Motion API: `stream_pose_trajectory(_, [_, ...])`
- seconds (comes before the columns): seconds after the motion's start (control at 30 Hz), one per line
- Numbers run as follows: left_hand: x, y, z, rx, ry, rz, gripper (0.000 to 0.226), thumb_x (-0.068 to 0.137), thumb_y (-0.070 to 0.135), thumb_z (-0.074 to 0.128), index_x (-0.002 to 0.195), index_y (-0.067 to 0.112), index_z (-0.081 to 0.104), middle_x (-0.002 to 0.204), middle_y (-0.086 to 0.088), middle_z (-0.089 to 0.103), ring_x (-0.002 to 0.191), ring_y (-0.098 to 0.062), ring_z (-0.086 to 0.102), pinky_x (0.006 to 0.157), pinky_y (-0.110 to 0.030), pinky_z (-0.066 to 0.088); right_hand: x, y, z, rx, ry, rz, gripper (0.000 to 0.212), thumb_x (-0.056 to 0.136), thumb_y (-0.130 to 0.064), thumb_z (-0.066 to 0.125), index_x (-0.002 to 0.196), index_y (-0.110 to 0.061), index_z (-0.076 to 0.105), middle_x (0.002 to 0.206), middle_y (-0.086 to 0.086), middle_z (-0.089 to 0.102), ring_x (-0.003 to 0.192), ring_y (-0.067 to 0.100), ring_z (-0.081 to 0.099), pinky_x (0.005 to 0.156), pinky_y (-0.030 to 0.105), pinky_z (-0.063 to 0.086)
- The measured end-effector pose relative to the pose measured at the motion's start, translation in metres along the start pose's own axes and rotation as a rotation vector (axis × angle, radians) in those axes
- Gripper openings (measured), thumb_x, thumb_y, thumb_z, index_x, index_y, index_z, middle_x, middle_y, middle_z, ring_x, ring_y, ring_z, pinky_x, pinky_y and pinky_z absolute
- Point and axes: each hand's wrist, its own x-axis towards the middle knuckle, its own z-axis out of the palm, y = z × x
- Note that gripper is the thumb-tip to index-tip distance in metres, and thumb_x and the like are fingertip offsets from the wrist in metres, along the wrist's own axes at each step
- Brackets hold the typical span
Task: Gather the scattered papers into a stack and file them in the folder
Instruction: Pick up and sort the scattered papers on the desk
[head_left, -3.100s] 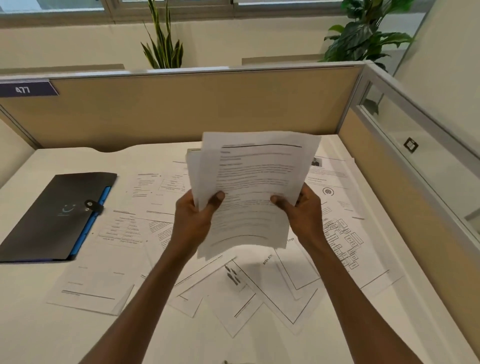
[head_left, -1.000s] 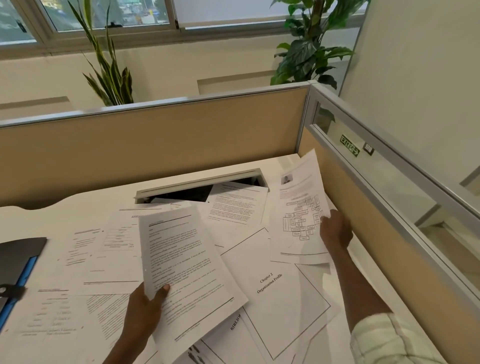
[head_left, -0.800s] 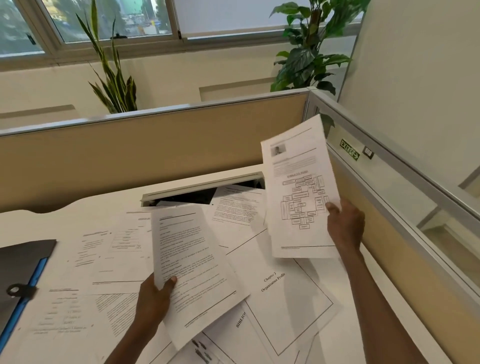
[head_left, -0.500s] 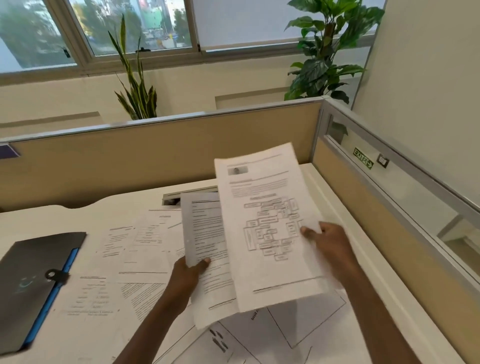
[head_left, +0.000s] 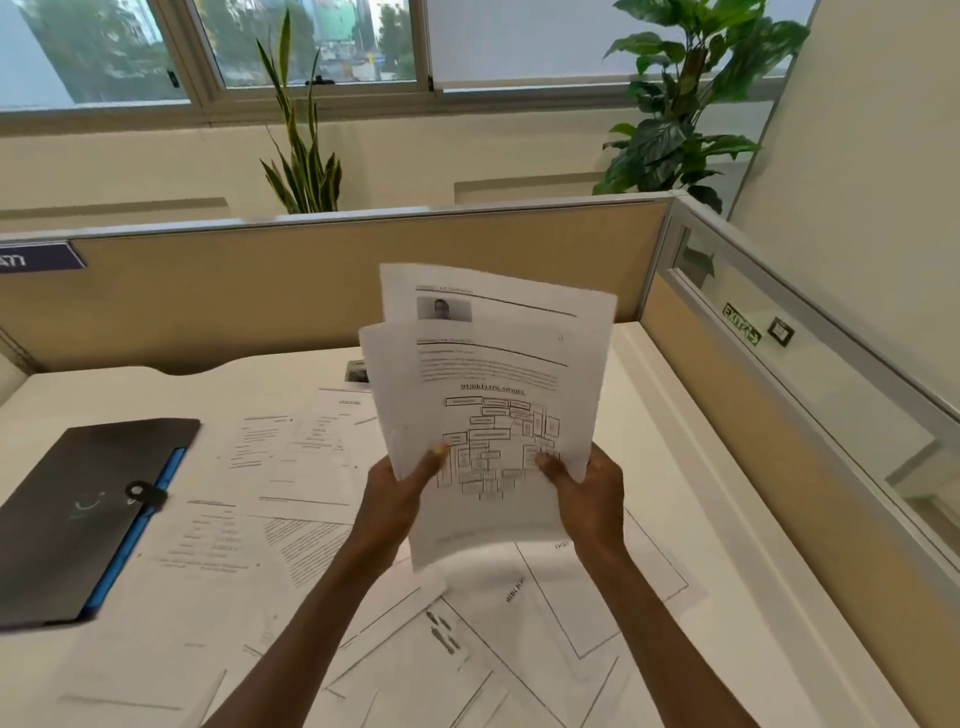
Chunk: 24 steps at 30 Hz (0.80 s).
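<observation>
Both sheets are now coming together into one raised bundle, where half a second ago the flowchart page was still being slid over the text page. The held papers (head_left: 488, 410) are standing nearly upright above the bench (head_left: 670, 467), the front sheet showing a flowchart and the one behind poking out above it with a small photo. The left hand (head_left: 395, 499) is pinching the bundle's lower left edge, thumb on the front and fingers (head_left: 382, 475) curled behind. The right hand (head_left: 589, 499) is gripping the lower right edge the same way. Both forearms are reaching up from the bottom of the view, converging on the bundle. Beneath them, scattered papers (head_left: 291, 467) are lying overlapped across the white bench. The dark folder (head_left: 78, 514) is lying closed at the left, well apart from the hands. Beige partitions are enclosing the bench, with two plants and windows behind.
</observation>
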Motion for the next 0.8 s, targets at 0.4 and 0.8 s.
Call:
stream_pose_trajectory(0.4, [-0.005,-0.042,-0.005,0.112,0.108,0.069,0.043,0.07,0.02,0.087,0.11,0.024,0.071,0.103,0.007,0.077,0.092,-0.014,0.074,0.071,-0.032,0.062,-0.011,0.042,0.0,0.059,-0.113,0.127,0.035,0.075,-0.008,0.08,0.104,-0.022,0.066,0.101,-0.004,0.074,0.097,0.017,0.07,0.077,0.03,0.061])
stream_pose_trajectory(0.8, [0.008,-0.058,-0.004,0.217,0.195,0.051,0.027,0.088,0.017,0.07,0.115,0.017,0.068,0.096,0.008,0.073,0.091,-0.019,0.071,0.073,-0.035,0.058,0.017,0.076,-0.03,-0.571,-0.2,0.161,0.062,0.077,-0.005,0.075,0.131,-0.011,0.045,0.13,0.012,0.054,0.122,0.031,0.049,0.098,0.038,0.044])
